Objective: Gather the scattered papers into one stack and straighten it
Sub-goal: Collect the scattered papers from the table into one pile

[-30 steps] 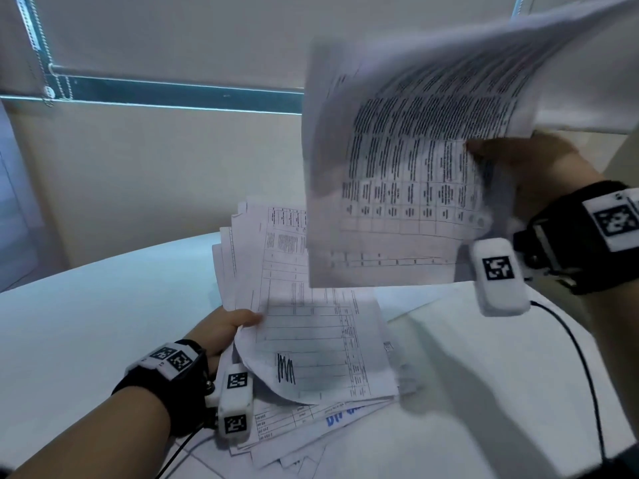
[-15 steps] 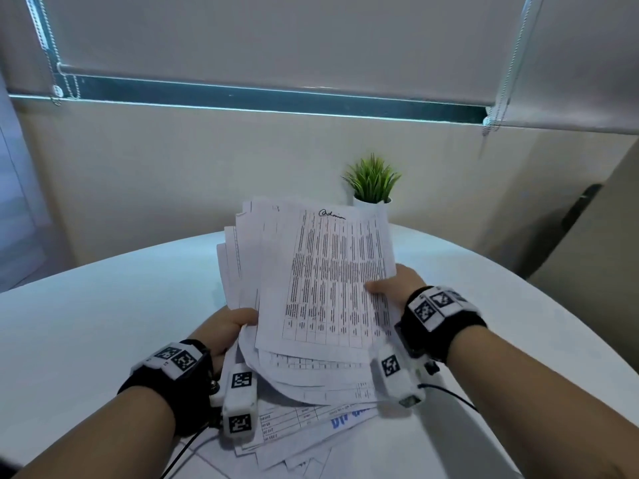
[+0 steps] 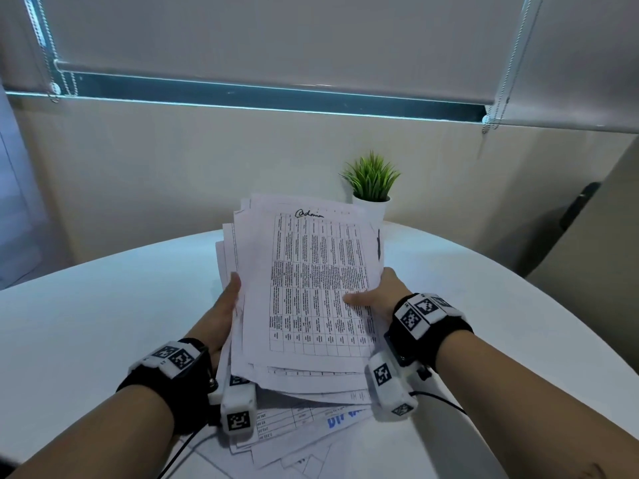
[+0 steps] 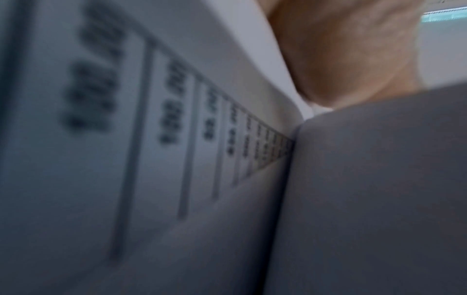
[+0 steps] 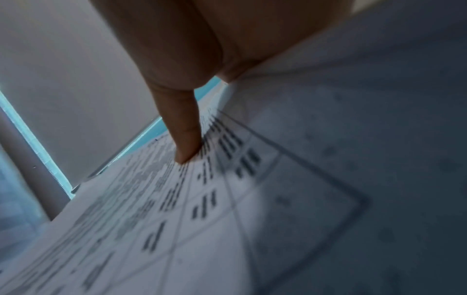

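Note:
A loose stack of printed papers (image 3: 304,288) is held tilted up over the white round table (image 3: 103,305), its sheets fanned and uneven. My left hand (image 3: 224,305) grips the stack's left edge, thumb up along the side. On the other side my right hand (image 3: 375,295) holds the right edge, with its thumb (image 5: 187,143) pressed on the top sheet's printed grid. More sheets (image 3: 304,426) lie flat on the table under the stack's near end. The left wrist view is filled by blurred paper (image 4: 151,139) and part of the left hand (image 4: 341,49).
A small green plant in a white pot (image 3: 371,188) stands at the table's far edge, just behind the stack. A cream wall and a window with drawn blinds (image 3: 276,46) lie beyond. Cables (image 3: 439,399) run from both wrist devices across the near table.
My right hand brought its raised sheet down onto the pile. Both hands now grip the stack by its sides and have lifted its far end, and the left thumb points up.

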### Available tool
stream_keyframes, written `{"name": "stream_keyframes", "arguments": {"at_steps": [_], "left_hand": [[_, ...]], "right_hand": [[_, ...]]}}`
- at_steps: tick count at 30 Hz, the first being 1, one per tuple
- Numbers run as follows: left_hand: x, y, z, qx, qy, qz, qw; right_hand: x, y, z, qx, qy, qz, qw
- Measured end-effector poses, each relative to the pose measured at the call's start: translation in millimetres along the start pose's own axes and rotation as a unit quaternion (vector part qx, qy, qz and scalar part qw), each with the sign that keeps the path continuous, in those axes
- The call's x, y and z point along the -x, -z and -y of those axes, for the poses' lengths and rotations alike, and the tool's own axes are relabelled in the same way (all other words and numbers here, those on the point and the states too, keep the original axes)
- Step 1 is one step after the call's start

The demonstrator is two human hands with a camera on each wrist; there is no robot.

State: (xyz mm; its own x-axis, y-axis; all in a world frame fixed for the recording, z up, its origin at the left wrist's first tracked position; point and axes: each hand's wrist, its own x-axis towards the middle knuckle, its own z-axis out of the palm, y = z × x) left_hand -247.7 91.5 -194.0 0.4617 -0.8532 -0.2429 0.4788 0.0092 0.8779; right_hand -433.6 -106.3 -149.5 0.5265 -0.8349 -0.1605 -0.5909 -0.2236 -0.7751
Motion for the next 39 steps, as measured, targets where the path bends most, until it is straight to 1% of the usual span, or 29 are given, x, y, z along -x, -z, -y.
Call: {"name": "stream_keyframes", "arguments": {"at_steps": [3, 5, 8, 9, 10, 11, 13, 14, 15, 17, 18, 21, 23, 24, 27, 28, 30, 32, 33, 35, 37, 39], "left_hand": [[0, 3, 2, -0.036, -0.012, 0.011, 0.999], [0, 4, 3, -0.05, -0.024, 0.021, 0.998], [0, 4, 4, -0.041, -0.024, 0.04, 0.998], [0, 4, 4, -0.04, -0.026, 0.045, 0.998], [0, 4, 4, -0.041, -0.027, 0.044, 0.998], [0, 4, 4, -0.041, -0.029, 0.043, 0.998], [1, 3, 4, -0.041, -0.032, 0.036, 0.998], [2, 3, 3, -0.044, -0.033, 0.029, 0.998], [2, 2, 3, -0.048, -0.034, 0.021, 0.998], [3, 1, 2, -0.05, -0.034, 0.007, 0.998], [4, 1, 2, -0.048, -0.032, 0.002, 0.998], [5, 2, 2, -0.044, -0.033, 0.0, 0.999], [6, 0, 1, -0.043, -0.027, 0.004, 0.999], [6, 0, 1, -0.043, -0.025, 0.001, 0.999], [1, 0, 3, -0.038, -0.019, -0.003, 0.999], [0, 1, 4, -0.036, -0.017, 0.0, 0.999], [0, 1, 4, -0.037, -0.018, 0.009, 0.999], [0, 3, 5, -0.041, -0.019, 0.021, 0.999], [0, 3, 5, -0.039, -0.02, 0.028, 0.999], [-1, 3, 5, -0.036, -0.023, 0.039, 0.998], [-2, 4, 5, -0.04, -0.027, 0.045, 0.998], [-2, 5, 5, -0.043, -0.03, 0.048, 0.997]], "right_hand": [[1, 0, 2, -0.004, 0.034, -0.009, 0.999], [2, 9, 3, -0.007, 0.052, -0.008, 0.999], [-1, 31, 4, 0.093, 0.036, -0.001, 0.995], [-3, 38, 3, 0.127, 0.016, 0.004, 0.992], [-7, 43, -2, 0.181, 0.008, 0.006, 0.983], [-7, 47, -7, 0.247, 0.006, 0.01, 0.969], [-9, 50, -21, 0.347, -0.021, 0.041, 0.937], [-8, 51, -28, 0.4, -0.017, 0.065, 0.914], [-6, 51, -34, 0.435, -0.019, 0.079, 0.897], [-12, 55, -48, 0.47, -0.027, 0.08, 0.879], [-13, 58, -50, 0.476, -0.038, 0.074, 0.875], [-8, 67, -43, 0.504, -0.047, 0.049, 0.861], [2, 71, -30, 0.505, -0.045, 0.042, 0.861], [2, 72, -26, 0.495, -0.046, 0.05, 0.866], [1, 77, -27, 0.412, -0.073, 0.1, 0.903], [-1, 80, -32, 0.386, -0.078, 0.101, 0.914], [-8, 90, -48, 0.376, -0.057, 0.061, 0.923], [-11, 103, -63, 0.403, -0.055, 0.011, 0.914], [-13, 109, -74, 0.397, -0.077, -0.005, 0.914], [-12, 116, -88, 0.396, -0.125, -0.004, 0.91], [-11, 122, -96, 0.42, -0.158, 0.016, 0.894], [-13, 129, -97, 0.441, -0.15, 0.005, 0.885]]}}
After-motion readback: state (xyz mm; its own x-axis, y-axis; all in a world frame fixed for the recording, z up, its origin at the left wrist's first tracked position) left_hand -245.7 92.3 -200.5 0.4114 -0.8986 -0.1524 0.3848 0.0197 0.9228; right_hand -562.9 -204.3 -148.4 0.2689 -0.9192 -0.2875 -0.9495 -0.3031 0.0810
